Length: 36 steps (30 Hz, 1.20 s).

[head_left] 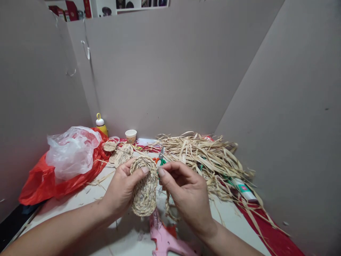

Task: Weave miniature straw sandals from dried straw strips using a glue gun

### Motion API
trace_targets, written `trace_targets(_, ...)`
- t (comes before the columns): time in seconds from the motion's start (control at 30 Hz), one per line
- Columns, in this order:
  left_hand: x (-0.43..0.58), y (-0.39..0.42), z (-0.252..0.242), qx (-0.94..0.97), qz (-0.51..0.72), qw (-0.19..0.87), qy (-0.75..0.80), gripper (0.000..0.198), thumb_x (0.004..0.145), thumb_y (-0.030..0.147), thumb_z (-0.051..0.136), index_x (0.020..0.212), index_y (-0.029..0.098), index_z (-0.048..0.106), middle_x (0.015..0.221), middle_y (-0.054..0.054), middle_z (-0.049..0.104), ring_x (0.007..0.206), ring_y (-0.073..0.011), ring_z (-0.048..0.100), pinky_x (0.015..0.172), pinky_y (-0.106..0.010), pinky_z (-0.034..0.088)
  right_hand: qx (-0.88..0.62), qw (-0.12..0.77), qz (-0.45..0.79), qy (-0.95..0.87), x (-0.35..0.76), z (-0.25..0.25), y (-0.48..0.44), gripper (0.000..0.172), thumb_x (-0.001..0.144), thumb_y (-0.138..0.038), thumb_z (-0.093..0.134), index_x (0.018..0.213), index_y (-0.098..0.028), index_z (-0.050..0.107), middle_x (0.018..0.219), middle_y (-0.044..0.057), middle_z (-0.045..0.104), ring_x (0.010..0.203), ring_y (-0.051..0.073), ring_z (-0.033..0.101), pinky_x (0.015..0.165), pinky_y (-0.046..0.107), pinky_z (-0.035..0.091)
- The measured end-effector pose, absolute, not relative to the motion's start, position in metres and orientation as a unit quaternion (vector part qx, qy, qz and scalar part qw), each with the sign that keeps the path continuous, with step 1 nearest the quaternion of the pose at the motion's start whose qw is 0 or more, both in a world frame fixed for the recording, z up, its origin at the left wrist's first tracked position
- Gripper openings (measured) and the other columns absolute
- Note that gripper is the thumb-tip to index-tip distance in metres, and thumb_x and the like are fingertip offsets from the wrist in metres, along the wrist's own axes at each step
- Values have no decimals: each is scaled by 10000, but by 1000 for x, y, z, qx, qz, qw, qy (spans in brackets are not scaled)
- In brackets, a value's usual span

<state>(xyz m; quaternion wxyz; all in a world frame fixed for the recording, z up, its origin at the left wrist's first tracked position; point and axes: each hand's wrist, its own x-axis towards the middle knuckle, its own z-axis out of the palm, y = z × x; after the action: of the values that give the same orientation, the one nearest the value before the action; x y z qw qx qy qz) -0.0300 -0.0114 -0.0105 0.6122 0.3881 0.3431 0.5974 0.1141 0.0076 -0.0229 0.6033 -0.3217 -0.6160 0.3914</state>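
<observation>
My left hand (126,186) grips an oval sole of coiled straw braid (144,195), its thumb pressed flat on the face. At the sole's right edge, my right hand (183,188) pinches the loose straw braid (167,206), whose tail loops down below the fingers. The exact pinch point is partly hidden by my fingertips. Under the sole, a pink hot glue gun (165,238) lies on the white table (90,227). Just behind my hands are scissors (161,156) with orange and green handles.
A large heap of dry straw (202,153) covers the back right, with a white and green tube (244,190) beside it. At the back left are finished-looking woven pieces (121,155), a paper cup (131,136), a yellow bottle (101,124) and a red plastic bag (39,183). Grey panels (160,78) enclose the table.
</observation>
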Motion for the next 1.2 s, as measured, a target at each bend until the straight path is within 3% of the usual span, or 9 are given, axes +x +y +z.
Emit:
trace_targets(0.27,-28,-11,-9,375,605,620,330,124,747,187,736,850,175,668,684,13,684,590,-93,602,585,-189,482,-327,604,395,-610,113,-24,8,90,813,-259,682,738,-217,657,629,-37,603,521,95,492,482,222,420)
trace_targets(0.63,-32,-9,-10,329,572,661,357,179,670,205,790,807,143,693,660,7,652,576,-110,591,596,-238,494,-315,608,374,-625,114,-25,8,73,817,-230,672,746,-213,681,637,-29,628,534,98,519,498,223,440)
trace_targets(0.8,-34,-10,-4,332,598,645,340,157,673,181,775,800,146,689,709,-7,685,614,-119,610,595,-232,495,-317,606,390,-616,114,-25,6,65,789,-234,691,849,-212,695,693,-11,666,538,108,559,482,225,472)
trace_targets(0.93,-34,-13,-2,337,601,635,350,168,663,203,785,763,128,673,651,-5,660,568,-113,590,560,-228,493,-319,592,389,-629,113,-24,5,11,775,-198,683,782,-205,678,661,-19,655,516,102,553,477,222,483)
trace_targets(1.2,-33,-13,-4,332,602,634,354,199,645,206,793,792,122,689,661,-10,667,570,-114,600,570,-232,506,-309,601,363,-642,112,-24,5,65,784,-166,665,754,-208,704,706,-13,649,549,95,545,484,210,463)
